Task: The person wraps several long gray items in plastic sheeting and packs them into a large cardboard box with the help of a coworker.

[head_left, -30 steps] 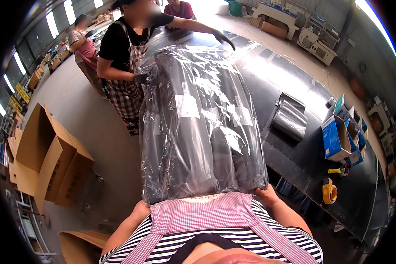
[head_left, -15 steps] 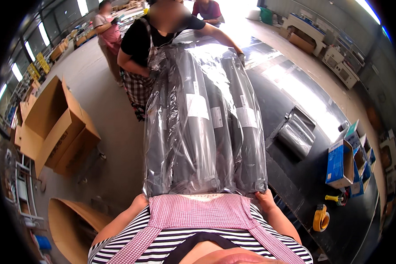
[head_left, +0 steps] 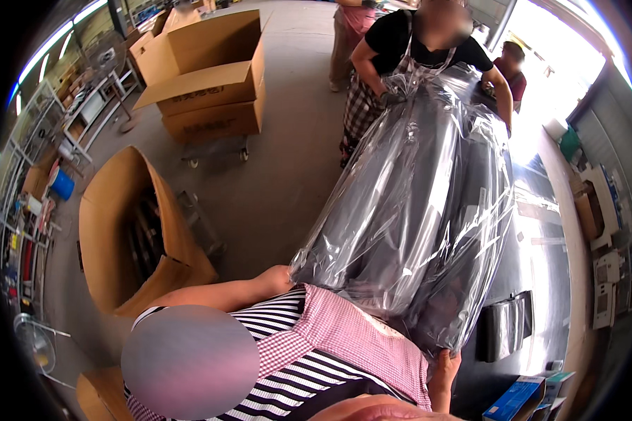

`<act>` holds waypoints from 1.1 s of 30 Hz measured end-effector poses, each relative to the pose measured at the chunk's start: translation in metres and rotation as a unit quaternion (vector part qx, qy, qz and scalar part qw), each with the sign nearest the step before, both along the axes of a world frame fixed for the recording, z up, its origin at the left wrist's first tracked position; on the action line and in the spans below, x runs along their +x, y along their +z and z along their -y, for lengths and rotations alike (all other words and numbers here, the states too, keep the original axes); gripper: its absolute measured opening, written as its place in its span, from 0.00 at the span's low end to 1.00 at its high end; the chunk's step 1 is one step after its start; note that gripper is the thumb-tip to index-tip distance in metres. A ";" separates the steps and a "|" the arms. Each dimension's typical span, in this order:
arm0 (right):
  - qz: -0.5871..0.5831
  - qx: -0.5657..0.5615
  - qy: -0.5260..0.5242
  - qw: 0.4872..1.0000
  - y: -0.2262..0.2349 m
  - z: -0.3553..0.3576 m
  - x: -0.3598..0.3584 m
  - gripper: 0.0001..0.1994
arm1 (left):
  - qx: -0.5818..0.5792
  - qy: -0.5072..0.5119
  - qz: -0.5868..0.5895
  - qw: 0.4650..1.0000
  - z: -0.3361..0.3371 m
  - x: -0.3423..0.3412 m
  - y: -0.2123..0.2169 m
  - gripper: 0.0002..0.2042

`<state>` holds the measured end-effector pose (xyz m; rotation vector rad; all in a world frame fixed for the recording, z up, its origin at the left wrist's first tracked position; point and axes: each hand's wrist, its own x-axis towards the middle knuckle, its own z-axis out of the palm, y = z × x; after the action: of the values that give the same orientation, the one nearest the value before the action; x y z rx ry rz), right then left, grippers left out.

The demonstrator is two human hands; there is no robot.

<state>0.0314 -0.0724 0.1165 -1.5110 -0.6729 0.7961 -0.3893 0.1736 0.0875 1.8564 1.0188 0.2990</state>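
Hands: left hand (head_left: 275,279) and right hand (head_left: 444,365) gripping near end of plastic-wrapped bundle (head_left: 421,210); mid-carry with co-worker (head_left: 414,56); next, probably lowering together, level.

A factory packing hall or warehouse is shown. Large open cardboard boxes (head_left: 203,77) are stood on a bare concrete floor (head_left: 288,161), one on a wheeled cart. Metal racks (head_left: 21,210) are ranged along the left wall, a long dark desk (head_left: 541,231) runs beside machines, and aproned workers (head_left: 428,63) are gathered at its far end.
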 end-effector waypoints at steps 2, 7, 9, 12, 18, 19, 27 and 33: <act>-0.003 -0.023 0.024 0.999 0.003 -0.010 0.004 0.36 | -0.039 0.040 0.018 0.998 0.005 -0.003 0.011 0.15; -0.002 -0.017 0.082 0.997 0.000 -0.048 0.014 0.33 | -0.043 0.113 0.043 0.992 -0.003 -0.011 0.063 0.15; 0.020 -0.005 0.103 0.994 0.008 -0.074 0.003 0.31 | -0.036 0.115 0.030 0.992 -0.014 -0.026 0.077 0.14; 0.026 -0.032 0.136 0.990 0.024 -0.118 -0.025 0.28 | 0.006 0.133 0.111 0.985 -0.035 -0.055 0.088 0.12; -0.021 -0.007 0.138 0.990 0.008 -0.180 -0.076 0.26 | 0.022 0.141 0.104 0.984 -0.082 -0.098 0.080 0.12; -0.025 0.004 0.137 0.990 0.003 -0.194 -0.088 0.27 | 0.017 0.149 0.105 0.983 -0.091 -0.110 0.082 0.12; -0.019 0.041 0.129 0.991 0.019 -0.314 -0.203 0.27 | 0.036 0.153 0.125 0.980 -0.202 -0.222 0.086 0.10; -0.011 0.126 0.157 0.979 0.066 -0.406 -0.252 0.35 | 0.090 0.197 0.229 0.949 -0.268 -0.283 0.148 0.14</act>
<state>-0.2206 0.3338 0.1829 -1.1790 -0.9736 0.9246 -0.6718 0.4417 0.2357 1.6134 1.0470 1.0405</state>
